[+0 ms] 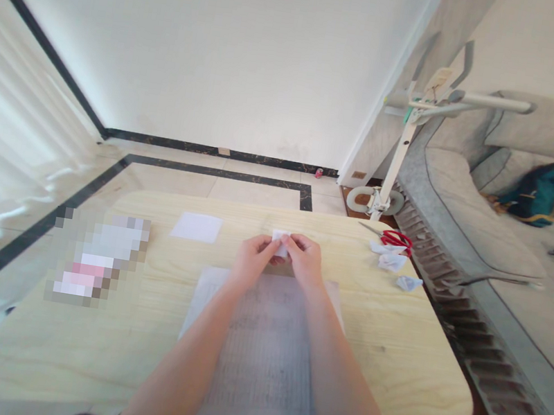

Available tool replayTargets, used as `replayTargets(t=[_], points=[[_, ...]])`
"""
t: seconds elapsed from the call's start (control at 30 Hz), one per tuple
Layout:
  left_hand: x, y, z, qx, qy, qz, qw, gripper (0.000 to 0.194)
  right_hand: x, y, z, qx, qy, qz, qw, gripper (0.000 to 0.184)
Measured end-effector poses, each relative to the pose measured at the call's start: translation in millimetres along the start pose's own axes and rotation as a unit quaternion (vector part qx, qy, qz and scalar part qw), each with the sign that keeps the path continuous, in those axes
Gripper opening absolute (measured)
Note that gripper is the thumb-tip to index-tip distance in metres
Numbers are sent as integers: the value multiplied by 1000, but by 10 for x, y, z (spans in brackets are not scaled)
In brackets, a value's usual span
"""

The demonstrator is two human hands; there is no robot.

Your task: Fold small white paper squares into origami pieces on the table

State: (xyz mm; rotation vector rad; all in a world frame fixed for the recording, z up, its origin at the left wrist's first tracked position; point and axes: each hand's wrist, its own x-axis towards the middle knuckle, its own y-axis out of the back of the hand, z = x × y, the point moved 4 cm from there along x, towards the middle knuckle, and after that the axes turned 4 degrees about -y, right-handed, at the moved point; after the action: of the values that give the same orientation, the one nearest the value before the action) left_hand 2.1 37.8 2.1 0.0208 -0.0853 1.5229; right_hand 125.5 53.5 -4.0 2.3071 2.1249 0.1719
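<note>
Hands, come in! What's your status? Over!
Left hand, right hand: both pinching small white paper. Large sheet lies beneath. Red-handled scissors off right, away from both.

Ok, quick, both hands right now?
Left hand: closed, pinching the small white paper between thumb and fingers.
Right hand: closed, pinching the same paper from the other side.

From far away, I see my left arm [190, 355] and right arm [336, 364] stretched forward, converging. The left hand [251, 256] and the right hand [305, 260] stand just beside each other, fingers [306, 242] curled in a pinch, thumbs [272, 249] with their tips close together.
</note>
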Motion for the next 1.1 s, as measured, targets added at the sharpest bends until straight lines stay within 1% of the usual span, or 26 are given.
replayTargets(t=[0.1,0.37,0.57,0.7,0.9,1.0,1.1], points=[[-1,7,1,11,3,3,1000,29,-5,1,-8,1,11,-8,1000,30],[-12,2,43,27,-6,4,1000,27,-4,5,0,13,10,2,1000,29],[-8,16,18,34,-13,11,999,28,26,16,71,67,-14,20,997,24],[-9,21,21,38,-11,14,999,27,35,18,97,103,-28,19,994,24],[-6,0,4,28,-5,7,1000,25,34,30,69,110,-23,23,993,20],[-13,-18,3,19,-7,-8,1000,29,31,32,47,113,-14,24,993,18],[-28,-29,10,36,6,-16,999,33,29,32,47,116,-16,25,993,17]])
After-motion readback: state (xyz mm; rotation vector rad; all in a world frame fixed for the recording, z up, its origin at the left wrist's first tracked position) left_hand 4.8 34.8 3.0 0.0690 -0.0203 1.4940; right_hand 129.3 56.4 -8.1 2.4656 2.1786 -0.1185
